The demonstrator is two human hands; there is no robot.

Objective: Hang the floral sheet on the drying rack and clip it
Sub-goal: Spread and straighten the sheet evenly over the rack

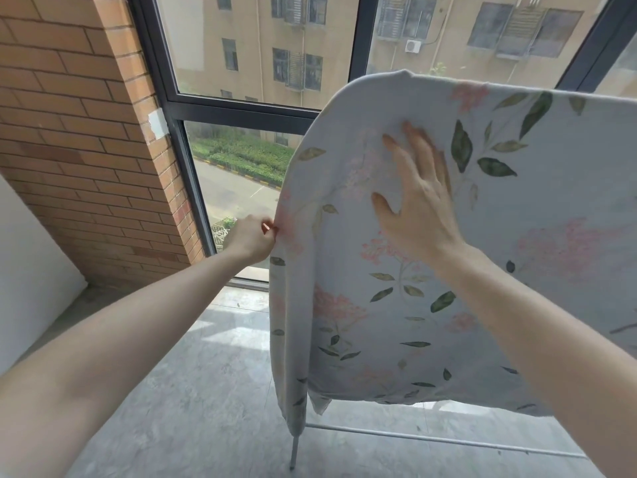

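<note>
Sheet: floral sheet (448, 257) already draped over the drying rack (294, 450); hangs down the near side, its top fold above both hands.
Rack: mostly hidden under the cloth; one leg and a low crossbar show beneath the hem.
Left hand: left hand (249, 238) at the sheet's left edge, fingers curled and pinching a small red clip (266, 228) right against the cloth.
Right hand: right hand (418, 194) flat on the sheet, fingers straight and spread, pressing the cloth, well to the right of the clip.
Clip: whether it has bitten onto cloth and rail, cannot tell.
Done: hanging looks complete.
Left: seating this clip; any further clips, none visible.
Beyond: window (262, 108) and brick wall (69, 132) behind the left hand, floor (193, 391) below.
</note>
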